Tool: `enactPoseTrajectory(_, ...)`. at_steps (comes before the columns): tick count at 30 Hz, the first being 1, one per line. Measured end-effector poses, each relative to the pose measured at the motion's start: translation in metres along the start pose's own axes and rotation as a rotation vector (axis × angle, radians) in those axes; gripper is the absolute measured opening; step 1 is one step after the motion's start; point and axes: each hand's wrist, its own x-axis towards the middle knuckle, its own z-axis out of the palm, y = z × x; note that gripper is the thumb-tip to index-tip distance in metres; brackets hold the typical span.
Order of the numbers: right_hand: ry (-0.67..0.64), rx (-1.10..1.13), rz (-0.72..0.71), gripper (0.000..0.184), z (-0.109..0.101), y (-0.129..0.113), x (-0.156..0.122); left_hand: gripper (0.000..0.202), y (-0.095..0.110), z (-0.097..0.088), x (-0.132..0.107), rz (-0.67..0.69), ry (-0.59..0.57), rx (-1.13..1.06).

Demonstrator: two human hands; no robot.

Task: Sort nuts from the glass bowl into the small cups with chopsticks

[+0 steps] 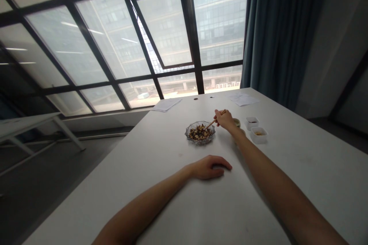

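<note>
A clear glass bowl [200, 141] with a scalloped rim stands on the white table [161, 153], holding a mix of dark and pale pieces that look like nuts or seeds [198, 132]. My right hand [223, 118] grips wooden chopsticks [212, 123], their tips down among the pieces at the bowl's right side. Nearer to me, my left hand [211, 167] rests on the tabletop with thumb and fingers apart and nothing in it. Part of a greenish round container [236, 122] shows behind my right wrist; the forearm hides the rest.
Right of my forearm stand two small white square containers, one with dark contents [252, 123] and one with yellowish contents [259, 135]. Papers lie at the far left [166, 105] and far right [243, 99]. Beyond are windows and a blue curtain [276, 38]. Another table [28, 122] stands at left.
</note>
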Motion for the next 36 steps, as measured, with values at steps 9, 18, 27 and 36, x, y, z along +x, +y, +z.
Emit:
enactPoseTrajectory(9, 0.046, -0.015, -0.027, 0.043, -0.002, -0.005, 0.002, 0.036, 0.000, 0.000, -0.002, -0.009, -0.006, -0.006)
enactPoseTrajectory(18, 0.044, 0.042, -0.069, 0.043, -0.021, -0.040, -0.004, 0.036, 0.003, -0.001, -0.001, -0.013, -0.007, -0.003)
enactPoseTrajectory(27, 0.249, -0.015, -0.090, 0.039, -0.104, -0.071, -0.008, 0.037, 0.007, -0.003, -0.002, -0.019, -0.005, 0.014)
enactPoseTrajectory(36, 0.556, -0.266, 0.011, 0.041, -0.183, -0.036, 0.009, 0.038, 0.008, -0.005, -0.003, -0.016, -0.014, 0.012)
